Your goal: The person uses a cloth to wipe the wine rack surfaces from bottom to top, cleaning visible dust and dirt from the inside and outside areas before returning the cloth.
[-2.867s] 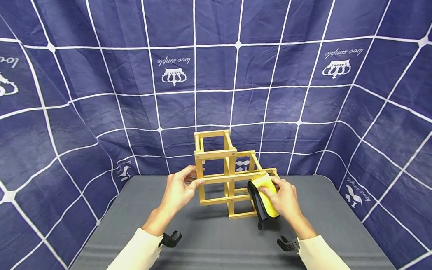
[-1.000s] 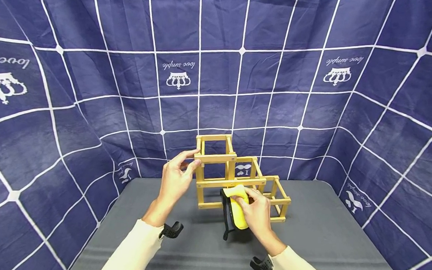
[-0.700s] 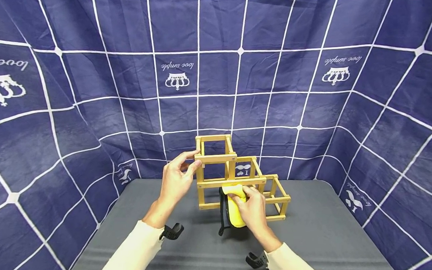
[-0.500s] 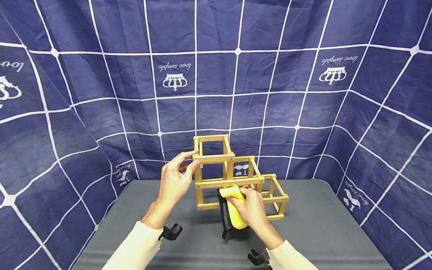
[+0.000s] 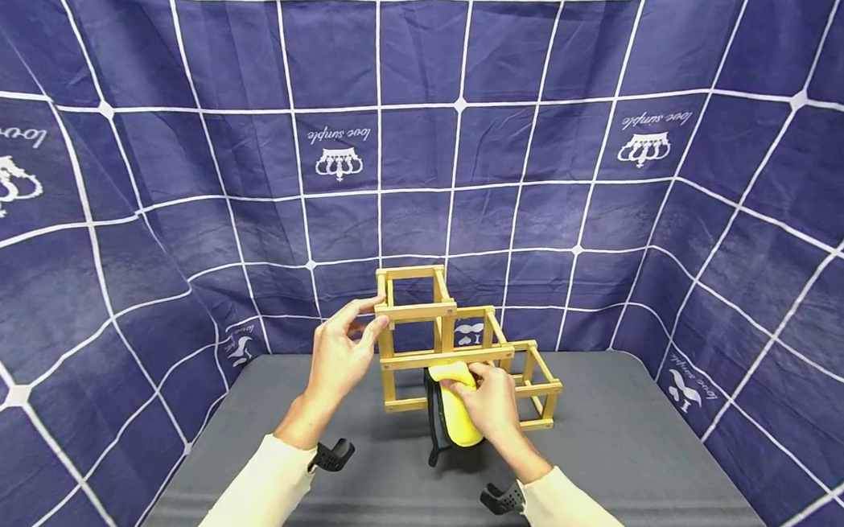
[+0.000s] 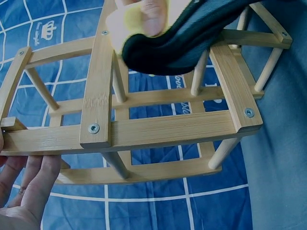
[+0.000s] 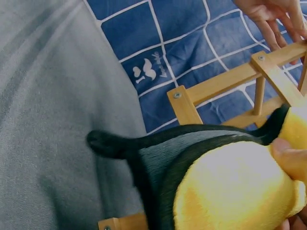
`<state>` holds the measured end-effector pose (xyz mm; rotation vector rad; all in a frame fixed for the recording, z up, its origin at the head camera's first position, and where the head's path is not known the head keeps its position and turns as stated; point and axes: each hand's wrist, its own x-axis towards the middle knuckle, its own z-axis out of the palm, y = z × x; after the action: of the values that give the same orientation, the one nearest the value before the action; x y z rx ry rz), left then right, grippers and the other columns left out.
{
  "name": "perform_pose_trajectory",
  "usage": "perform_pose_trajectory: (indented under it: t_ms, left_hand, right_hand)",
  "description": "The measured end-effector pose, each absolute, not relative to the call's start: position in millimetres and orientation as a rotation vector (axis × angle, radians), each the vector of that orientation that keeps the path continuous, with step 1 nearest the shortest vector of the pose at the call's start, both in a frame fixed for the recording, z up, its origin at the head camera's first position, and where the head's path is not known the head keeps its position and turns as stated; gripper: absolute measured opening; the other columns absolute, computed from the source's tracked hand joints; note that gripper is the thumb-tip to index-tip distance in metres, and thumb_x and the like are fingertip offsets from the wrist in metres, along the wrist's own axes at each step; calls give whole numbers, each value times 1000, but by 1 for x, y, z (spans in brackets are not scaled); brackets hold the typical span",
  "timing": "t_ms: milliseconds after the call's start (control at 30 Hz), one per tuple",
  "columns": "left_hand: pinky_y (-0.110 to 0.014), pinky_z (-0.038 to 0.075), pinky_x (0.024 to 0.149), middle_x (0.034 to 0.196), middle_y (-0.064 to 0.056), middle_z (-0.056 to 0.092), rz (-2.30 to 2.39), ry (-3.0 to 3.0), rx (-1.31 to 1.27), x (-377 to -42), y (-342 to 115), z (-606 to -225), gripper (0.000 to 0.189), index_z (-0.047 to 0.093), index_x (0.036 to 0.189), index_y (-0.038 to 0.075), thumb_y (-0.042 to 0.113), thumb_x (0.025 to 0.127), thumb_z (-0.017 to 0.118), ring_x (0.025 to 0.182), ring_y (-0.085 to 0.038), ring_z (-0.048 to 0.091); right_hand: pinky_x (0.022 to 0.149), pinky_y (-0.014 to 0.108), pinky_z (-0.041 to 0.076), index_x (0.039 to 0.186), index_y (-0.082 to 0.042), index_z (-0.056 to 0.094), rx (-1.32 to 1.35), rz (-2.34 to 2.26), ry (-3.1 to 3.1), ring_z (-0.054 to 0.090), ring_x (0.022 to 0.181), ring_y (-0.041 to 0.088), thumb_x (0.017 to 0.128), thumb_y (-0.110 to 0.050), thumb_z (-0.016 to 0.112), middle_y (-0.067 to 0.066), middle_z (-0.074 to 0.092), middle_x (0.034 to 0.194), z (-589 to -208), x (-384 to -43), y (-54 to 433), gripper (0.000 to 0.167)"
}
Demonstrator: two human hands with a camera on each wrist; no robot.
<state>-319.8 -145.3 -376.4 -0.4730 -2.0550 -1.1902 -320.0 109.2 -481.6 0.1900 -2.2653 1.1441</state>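
Note:
A stepped wooden rack (image 5: 413,362) of light slats and posts stands on the grey surface, tallest at the left. My left hand (image 5: 336,353) grips its upper left corner between thumb and fingers; in the left wrist view, fingers (image 6: 41,179) lie behind the slat. My right hand (image 5: 494,400) pinches a folded cloth (image 5: 462,422), yellow on one face and dark grey on the other, with black edging. The cloth lies against the front of the rack, just below the middle rail. In the right wrist view its yellow face (image 7: 230,187) fills the foreground, and a dark corner sticks out leftward.
Grey fabric (image 5: 623,461) covers the work surface. Behind and at both sides hangs a blue curtain (image 5: 415,151) with white grid lines, close behind the rack. A black strap (image 5: 332,456) is on the left wrist, another black strap (image 5: 502,499) on the right.
Since the earliest frame, my right hand has carried the cloth left along the rack's front, and my left hand has shifted up to the top tier. Over the last second, both hands barely move.

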Motion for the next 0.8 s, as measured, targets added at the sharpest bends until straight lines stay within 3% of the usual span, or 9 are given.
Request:
perform_pose_trajectory:
  t_ms: [167,267,400,500,667,800]
  left_hand:
    - [-12,61,76,121,-5,91,-1223,-2058,-496,-318,-141,-376,33,85,138,14,15,105,90,86,-24,88]
    - [-19,67,81,128,-6,90,-1210,-2053,-512,-318,-139,-375,32,85,136,14,15,104,91,88,-25,89]
    - [-28,72,87,130,-9,89,-1199,-2058,-515,-318,-139,-373,31,86,133,12,13,103,92,93,-29,90]
    - [-32,73,86,129,-11,89,-1210,-2077,-519,-318,-141,-371,31,86,133,12,13,102,92,96,-32,91]
    - [-38,74,86,129,-13,88,-1217,-2106,-523,-316,-143,-368,33,86,135,12,16,103,92,98,-33,91]
    - [-35,73,83,129,-11,88,-1222,-2130,-522,-314,-145,-365,34,86,137,14,20,104,91,98,-32,91]
  right_hand:
    - [62,24,47,86,-13,85,172,1185,-2168,62,69,13,84,-18,107,3,76,77,-485,-320,112,23]
    - [63,26,53,96,-13,90,181,1147,-2139,70,71,15,84,-19,107,4,82,83,-487,-319,115,21]
    - [68,35,60,108,-11,93,218,1046,-2107,82,78,23,83,-21,108,5,87,90,-489,-313,118,30]
    - [69,35,61,107,-10,92,242,1011,-2082,80,77,21,82,-21,109,4,85,88,-490,-304,117,33]
    - [63,25,57,104,-10,88,328,960,-2042,66,72,9,79,-18,111,0,77,87,-493,-287,110,35]
    - [66,26,61,109,-9,89,418,943,-2022,73,77,12,77,-15,111,2,83,96,-492,-282,95,40]
